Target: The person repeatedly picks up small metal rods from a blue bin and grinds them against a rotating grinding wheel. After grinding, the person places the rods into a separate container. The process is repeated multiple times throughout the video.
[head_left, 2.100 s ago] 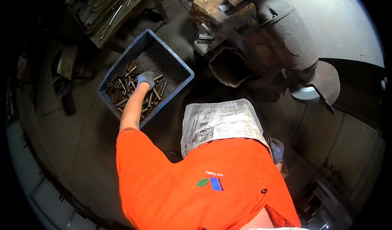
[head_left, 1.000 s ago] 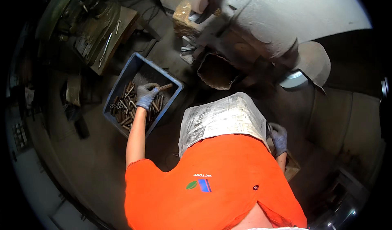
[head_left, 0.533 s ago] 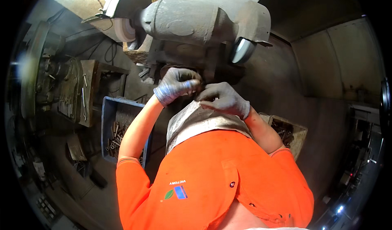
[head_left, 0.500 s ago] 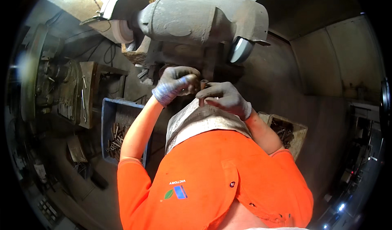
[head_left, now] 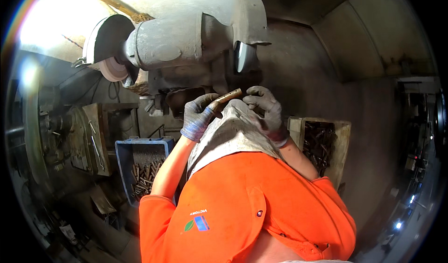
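My left hand (head_left: 198, 119), in a grey glove with a blue cuff, grips a short brownish metal tube (head_left: 229, 95) with small holes along its side. The tube slants up to the right above my lap. Close to its far end is my right hand (head_left: 267, 110), also gloved in grey, with the fingers apart and nothing seen in them. Beyond both hands stands a bench grinder (head_left: 172, 41) with a pale wheel (head_left: 113, 69) on the left and another wheel (head_left: 242, 57) on the right.
On the left, a blue bin (head_left: 120, 162) contains many metal tubes (head_left: 147, 175). A pale bin (head_left: 344, 144) with dark metal pieces (head_left: 318, 142) stands right of my right arm. A machine with a metal table (head_left: 97, 139) is farther left. A whitish cloth (head_left: 233, 132) covers my lap.
My hands have moved apart. The tube, earlier upright between both hands, now lies slanted in my left hand alone; my right hand has come off it. The view has shifted, moving the grinder leftward.
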Demonstrator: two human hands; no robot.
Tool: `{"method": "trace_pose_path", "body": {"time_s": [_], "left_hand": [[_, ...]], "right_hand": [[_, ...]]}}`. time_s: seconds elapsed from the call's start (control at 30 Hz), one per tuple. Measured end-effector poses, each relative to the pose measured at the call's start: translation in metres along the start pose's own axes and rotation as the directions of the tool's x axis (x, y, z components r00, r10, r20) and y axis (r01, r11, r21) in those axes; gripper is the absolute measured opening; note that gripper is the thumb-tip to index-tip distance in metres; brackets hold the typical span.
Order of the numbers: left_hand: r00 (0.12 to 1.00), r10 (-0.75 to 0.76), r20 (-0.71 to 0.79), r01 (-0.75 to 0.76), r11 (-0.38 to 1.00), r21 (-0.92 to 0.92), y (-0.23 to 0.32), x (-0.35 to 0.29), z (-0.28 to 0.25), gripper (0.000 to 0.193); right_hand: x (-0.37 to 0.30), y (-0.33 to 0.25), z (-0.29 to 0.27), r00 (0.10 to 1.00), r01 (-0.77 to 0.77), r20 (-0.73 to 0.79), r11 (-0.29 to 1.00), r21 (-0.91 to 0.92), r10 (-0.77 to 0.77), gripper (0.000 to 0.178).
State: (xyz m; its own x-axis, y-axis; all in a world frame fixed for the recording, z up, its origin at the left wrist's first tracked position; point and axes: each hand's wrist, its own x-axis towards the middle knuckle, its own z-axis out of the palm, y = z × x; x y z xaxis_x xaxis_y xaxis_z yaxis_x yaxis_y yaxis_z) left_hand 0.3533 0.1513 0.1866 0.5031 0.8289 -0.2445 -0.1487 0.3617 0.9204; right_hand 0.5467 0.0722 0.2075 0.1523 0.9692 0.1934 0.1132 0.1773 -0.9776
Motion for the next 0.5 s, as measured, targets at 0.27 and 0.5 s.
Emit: {"method": "trace_pose_path", "body": {"time_s": [0.27, 0.5], "left_hand": [[0.990, -0.064, 0.124, 0.046, 0.989, 0.140, 0.006, 0.014, 0.007, 0.026], [0.993, -0.062, -0.104, 0.050, 0.992, -0.118, -0.028, 0.034, 0.004, 0.020]], "right_hand": [[0.002, 0.015, -0.008, 0.993, 0.120, 0.017, 0.982, -0.144, -0.119, 0.022], [0.005, 0.040, -0.014, 0.986, 0.098, -0.124, 0.988, -0.122, -0.114, 0.015]]}}
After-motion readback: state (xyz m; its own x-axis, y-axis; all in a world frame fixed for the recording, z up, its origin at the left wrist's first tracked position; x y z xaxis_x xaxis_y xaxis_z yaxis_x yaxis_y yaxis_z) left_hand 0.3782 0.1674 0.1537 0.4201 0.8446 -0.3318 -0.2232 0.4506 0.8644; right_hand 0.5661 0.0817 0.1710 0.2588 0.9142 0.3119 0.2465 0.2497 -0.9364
